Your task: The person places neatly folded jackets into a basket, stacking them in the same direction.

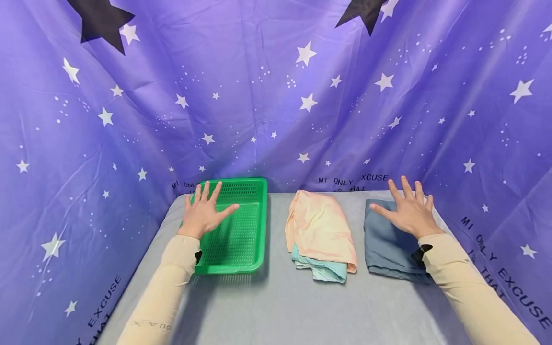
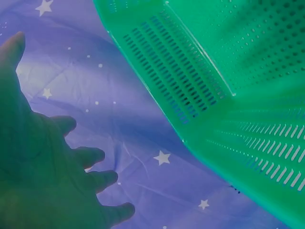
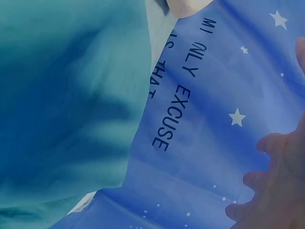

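Note:
My left hand (image 1: 203,214), fingers spread, hovers over the left part of a green plastic basket (image 1: 261,230) and holds nothing. In the left wrist view the basket's slotted wall (image 2: 171,71) lies beside that hand (image 2: 43,162). Spread wide as well, my right hand (image 1: 411,212) is above a folded dark blue-grey cloth (image 1: 384,239), with nothing in its grasp. The right wrist view has the cloth (image 3: 71,105) at left and part of the hand (image 3: 276,186) at right. Between the hands lies a folded peach cloth (image 1: 321,225) on top of a mint-green cloth (image 1: 329,270).
A grey-covered table (image 1: 302,311) carries the basket and the cloths. Purple curtain fabric (image 1: 258,110) with white stars and printed words closes in the back and both sides. The basket stands at the table's back left, near the curtain.

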A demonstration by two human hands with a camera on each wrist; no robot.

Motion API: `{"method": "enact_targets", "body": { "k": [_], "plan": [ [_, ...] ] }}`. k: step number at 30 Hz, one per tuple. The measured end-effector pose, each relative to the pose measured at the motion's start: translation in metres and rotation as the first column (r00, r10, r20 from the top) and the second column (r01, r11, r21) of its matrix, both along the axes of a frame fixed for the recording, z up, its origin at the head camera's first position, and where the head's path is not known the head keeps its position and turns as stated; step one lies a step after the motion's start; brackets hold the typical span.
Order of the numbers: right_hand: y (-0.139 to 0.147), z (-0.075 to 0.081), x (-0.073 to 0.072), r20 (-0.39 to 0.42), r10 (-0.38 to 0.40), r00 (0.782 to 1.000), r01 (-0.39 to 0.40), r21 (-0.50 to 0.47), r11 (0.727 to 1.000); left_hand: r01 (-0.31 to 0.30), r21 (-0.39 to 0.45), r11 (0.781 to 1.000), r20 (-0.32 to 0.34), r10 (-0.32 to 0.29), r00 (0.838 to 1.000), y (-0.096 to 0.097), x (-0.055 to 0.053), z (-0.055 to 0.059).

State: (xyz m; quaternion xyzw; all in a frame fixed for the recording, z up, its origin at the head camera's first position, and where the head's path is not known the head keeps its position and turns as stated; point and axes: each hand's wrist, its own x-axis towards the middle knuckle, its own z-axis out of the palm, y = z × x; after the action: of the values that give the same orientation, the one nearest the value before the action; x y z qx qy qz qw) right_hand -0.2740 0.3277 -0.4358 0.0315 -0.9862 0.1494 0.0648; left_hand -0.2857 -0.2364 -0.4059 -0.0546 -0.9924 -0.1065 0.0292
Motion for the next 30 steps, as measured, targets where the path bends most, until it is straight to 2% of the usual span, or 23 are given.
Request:
{"method": "enact_targets", "body": {
  "k": [5, 8, 12, 14, 16, 18, 23, 26, 27, 28, 30],
  "plan": [
    [-0.007, 0.000, 0.006, -0.012, 0.010, 1.000, -0.011, -0.019, 1.000, -0.002, -0.016, 1.000, -0.036, 0.002, 0.999, 0.008, 0.003, -0.002],
    [-0.015, 0.001, 0.012, -0.016, 0.022, 1.000, -0.022, -0.037, 0.999, 0.007, 0.007, 1.000, -0.023, -0.007, 1.000, 0.016, 0.007, -0.001],
    [-0.029, 0.003, 0.020, 0.007, 0.071, 0.997, -0.070, -0.105, 0.992, 0.054, 0.151, 0.987, 0.059, -0.064, 0.996, 0.030, 0.019, 0.005],
    [-0.037, 0.001, 0.024, 0.037, 0.114, 0.993, -0.106, -0.178, 0.978, 0.083, 0.264, 0.961, 0.063, -0.103, 0.993, 0.042, 0.028, 0.008],
    [-0.044, -0.003, 0.027, 0.069, 0.156, 0.985, -0.133, -0.259, 0.957, 0.114, 0.391, 0.913, 0.033, -0.138, 0.990, 0.058, 0.037, 0.010],
    [-0.050, -0.010, 0.029, 0.095, 0.180, 0.979, -0.140, -0.325, 0.935, 0.157, 0.510, 0.846, -0.031, -0.165, 0.986, 0.079, 0.045, 0.007],
    [-0.067, -0.032, 0.028, 0.099, 0.160, 0.982, -0.102, -0.435, 0.895, 0.230, 0.740, 0.632, -0.179, -0.145, 0.973, 0.144, 0.059, -0.013],
    [-0.079, -0.046, 0.025, 0.141, 0.120, 0.983, -0.028, -0.528, 0.849, 0.225, 0.831, 0.508, -0.207, -0.093, 0.974, 0.181, 0.061, -0.032],
    [-0.083, -0.051, 0.025, 0.163, 0.110, 0.980, 0.001, -0.561, 0.828, 0.206, 0.855, 0.476, -0.197, -0.070, 0.978, 0.191, 0.059, -0.040],
    [-0.088, -0.054, 0.024, 0.187, 0.099, 0.977, 0.031, -0.591, 0.806, 0.182, 0.870, 0.457, -0.184, -0.041, 0.982, 0.200, 0.056, -0.047],
    [-0.096, -0.060, 0.023, 0.238, 0.085, 0.967, 0.091, -0.639, 0.764, 0.109, 0.884, 0.455, -0.136, 0.027, 0.990, 0.214, 0.049, -0.064]
  ]
}}
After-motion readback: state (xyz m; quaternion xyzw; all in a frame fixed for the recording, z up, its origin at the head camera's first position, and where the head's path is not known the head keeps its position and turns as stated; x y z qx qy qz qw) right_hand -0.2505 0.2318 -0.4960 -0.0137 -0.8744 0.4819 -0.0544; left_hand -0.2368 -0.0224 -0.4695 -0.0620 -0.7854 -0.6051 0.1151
